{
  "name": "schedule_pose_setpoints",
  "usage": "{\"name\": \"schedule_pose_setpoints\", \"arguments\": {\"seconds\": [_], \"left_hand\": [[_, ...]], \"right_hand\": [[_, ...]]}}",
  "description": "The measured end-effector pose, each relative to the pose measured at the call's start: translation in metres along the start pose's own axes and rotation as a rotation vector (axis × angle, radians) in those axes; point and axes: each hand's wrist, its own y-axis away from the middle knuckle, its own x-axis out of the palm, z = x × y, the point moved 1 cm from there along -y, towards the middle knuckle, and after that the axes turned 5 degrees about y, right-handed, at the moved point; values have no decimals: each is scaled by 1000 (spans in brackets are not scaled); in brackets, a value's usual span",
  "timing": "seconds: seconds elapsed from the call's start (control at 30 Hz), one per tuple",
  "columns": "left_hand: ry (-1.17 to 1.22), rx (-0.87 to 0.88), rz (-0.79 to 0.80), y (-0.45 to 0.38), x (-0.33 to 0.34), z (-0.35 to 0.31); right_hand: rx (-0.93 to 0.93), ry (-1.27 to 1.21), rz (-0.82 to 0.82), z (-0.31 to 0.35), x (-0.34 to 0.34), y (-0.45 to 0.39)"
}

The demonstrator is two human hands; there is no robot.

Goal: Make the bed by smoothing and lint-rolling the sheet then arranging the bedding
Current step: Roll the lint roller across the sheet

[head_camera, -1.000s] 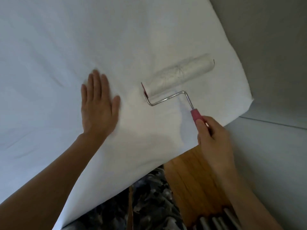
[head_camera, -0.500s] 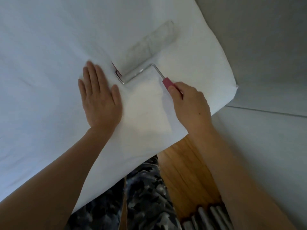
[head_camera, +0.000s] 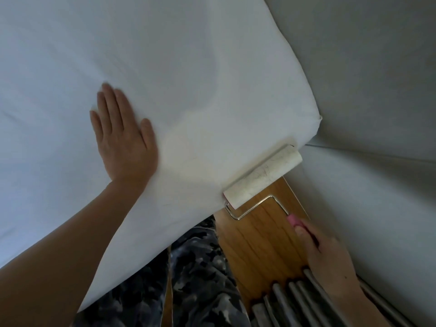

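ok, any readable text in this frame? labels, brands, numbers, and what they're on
None: no readable text anywhere in this view.
Lint roller: sheet shows only hairs and lint, no print; its pink handle is plain where visible, the rest hidden in the right hand.
White sheet: plain, no tag visible.
Dark patterned fabric: an abstract print, no letters.

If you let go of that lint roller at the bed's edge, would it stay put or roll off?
Probably roll or drop: the lint roller is a round drum sitting at the sheet's edge, partly over the floor. Its thin wire frame suggests it's light. The right hand gripping the handle seems to steady it.
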Motion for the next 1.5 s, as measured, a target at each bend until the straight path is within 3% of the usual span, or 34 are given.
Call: {"name": "schedule_pose_setpoints", "arguments": {"seconds": [0.2,0.47,0.6,0.73,0.93,1.1,1.27,1.5], "left_hand": [[8,-5,4,1,0,0],[11,-6,-3,1,1,0],[1,1,-10,2,2,1],[18,8,-16,2,1,3],[6,19,-20,2,2,4],[0,28,-39,3,4,6],[10,71,2,1,-2,15],[-15,213,79,6,-18,46]], "right_hand": [[-50,-36,43,32,-1,-29],[-240,-142,-65,144,3,-102],[-266,-127,-99,169,2,-120],[-234,-141,-43,127,1,-89],[6,-43,24,27,9,-12],[70,-33,23,12,12,-2],[-80,-46,-46,63,2,-27],[-272,-84,-129,188,-3,-113]]}}
